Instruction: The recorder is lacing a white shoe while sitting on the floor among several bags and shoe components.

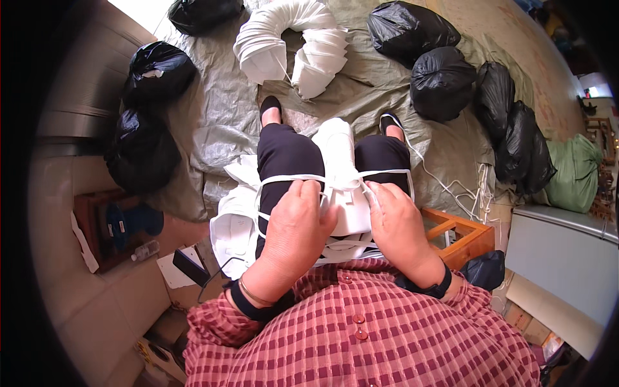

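Note:
A long white bundle (336, 145) of soft pieces lies across my lap between my thighs. A flat white cord (293, 177) runs round it and loops out to both sides, with a knot or crossing (345, 180) on top. My left hand (293, 216) is closed, fingertips pinching the cord at the bundle's left side. On the right side, my right hand (401, 219) pinches the cord too, thumb and fingers together. The fingertips partly hide the cord ends. More white pieces (232, 226) lie beside my left thigh.
A curved stack of white pieces (290, 39) lies on the grey-green sheet (225, 122) ahead. Black bags (442, 84) stand at both sides. Loose white cords (480, 187) hang by a wooden frame (458, 235) at right. A blue spool (132, 219) is at left.

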Action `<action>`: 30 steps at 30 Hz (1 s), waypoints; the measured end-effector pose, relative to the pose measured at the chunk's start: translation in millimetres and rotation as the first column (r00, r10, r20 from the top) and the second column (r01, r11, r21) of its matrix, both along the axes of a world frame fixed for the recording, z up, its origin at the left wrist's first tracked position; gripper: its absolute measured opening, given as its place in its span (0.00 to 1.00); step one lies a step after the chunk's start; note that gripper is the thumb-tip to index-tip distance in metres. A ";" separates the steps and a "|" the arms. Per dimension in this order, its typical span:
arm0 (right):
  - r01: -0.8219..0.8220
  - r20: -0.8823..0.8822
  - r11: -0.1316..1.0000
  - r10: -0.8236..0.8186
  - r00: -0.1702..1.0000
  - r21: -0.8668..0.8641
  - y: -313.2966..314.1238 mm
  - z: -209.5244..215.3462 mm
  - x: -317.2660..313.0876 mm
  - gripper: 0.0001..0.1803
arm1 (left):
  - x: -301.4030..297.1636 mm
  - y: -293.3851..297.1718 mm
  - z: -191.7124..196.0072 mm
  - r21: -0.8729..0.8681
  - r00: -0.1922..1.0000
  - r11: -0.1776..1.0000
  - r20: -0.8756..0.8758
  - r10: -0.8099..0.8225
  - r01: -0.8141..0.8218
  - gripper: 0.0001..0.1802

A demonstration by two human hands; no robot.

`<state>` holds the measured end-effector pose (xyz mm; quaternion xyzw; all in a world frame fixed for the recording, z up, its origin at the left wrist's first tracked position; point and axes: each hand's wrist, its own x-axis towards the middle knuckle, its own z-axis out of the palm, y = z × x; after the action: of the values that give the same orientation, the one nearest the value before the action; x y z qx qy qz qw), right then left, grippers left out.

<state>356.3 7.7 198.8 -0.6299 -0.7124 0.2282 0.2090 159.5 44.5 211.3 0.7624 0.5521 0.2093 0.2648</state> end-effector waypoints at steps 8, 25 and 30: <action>-0.028 -0.123 0.976 0.056 0.991 0.218 5.4 -2.0 -2.2 0.20 | -2.3 -3.4 -19.3 0.012 0.990 1.000 0.142 0.022 -0.024 0.09; -0.223 -0.992 0.975 -0.032 -0.119 -0.004 27.9 68.2 39.1 0.03 | 12.8 16.7 72.8 -0.010 0.471 0.993 0.881 -0.045 0.114 0.05; 0.030 -0.896 0.981 -0.188 0.402 -0.193 31.4 12.6 29.2 0.10 | 1.3 -4.4 30.5 -0.314 0.864 0.941 0.501 0.049 0.128 0.06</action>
<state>385.6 39.1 211.5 -0.4634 -0.4229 0.5707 0.5298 160.8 40.0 241.8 0.6361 0.4756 0.2971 0.5300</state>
